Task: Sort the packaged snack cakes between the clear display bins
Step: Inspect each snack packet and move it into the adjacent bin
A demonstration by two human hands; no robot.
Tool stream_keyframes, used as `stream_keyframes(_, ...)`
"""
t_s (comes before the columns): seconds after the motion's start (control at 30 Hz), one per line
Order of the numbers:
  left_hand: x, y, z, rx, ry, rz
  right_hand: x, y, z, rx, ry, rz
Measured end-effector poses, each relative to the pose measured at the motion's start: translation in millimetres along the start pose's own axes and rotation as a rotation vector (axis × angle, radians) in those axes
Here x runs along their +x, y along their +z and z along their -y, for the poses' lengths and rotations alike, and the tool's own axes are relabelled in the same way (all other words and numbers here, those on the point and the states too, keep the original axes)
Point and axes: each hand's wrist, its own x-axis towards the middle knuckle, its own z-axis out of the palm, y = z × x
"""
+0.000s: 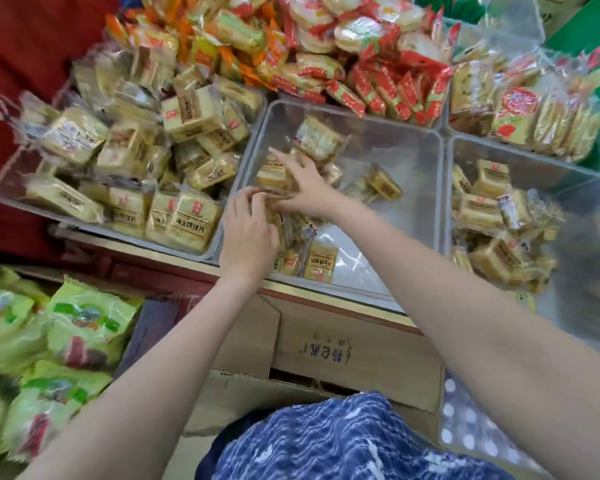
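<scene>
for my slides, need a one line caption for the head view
Both hands, left hand and right hand, gather packaged snack cakes in the sparsely filled middle clear bin.

single head view, looks forward and steeply down, close over middle clear bin [426,188] and forearms.
</scene>
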Motion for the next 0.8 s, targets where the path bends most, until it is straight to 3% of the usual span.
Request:
stream_keyframes(0.1,0,1,3,0.008,0.004,-0.011,11,6,-5,-0.197,0.02,0.023)
stream_keyframes(0.47,2,-1,-2,0.062,0.02,0.03,-79,-16,-53,0.113,-0.081,-0.403)
stream_keyframes(0.57,9,-12,-25,-0.259,-0.104,0.09,-109,-26,-64,0.15,-0.115,-0.523)
stream_keyframes(0.7,23,-25,-78,-0.854,-0.349,0.5,-130,-34,-54,0.243,-0.226,-0.667)
stream_keyframes(0.8,26,-31,-96,-1.174,-0.425,0.486,-136,-43,-41,0.427,-0.24,-0.631)
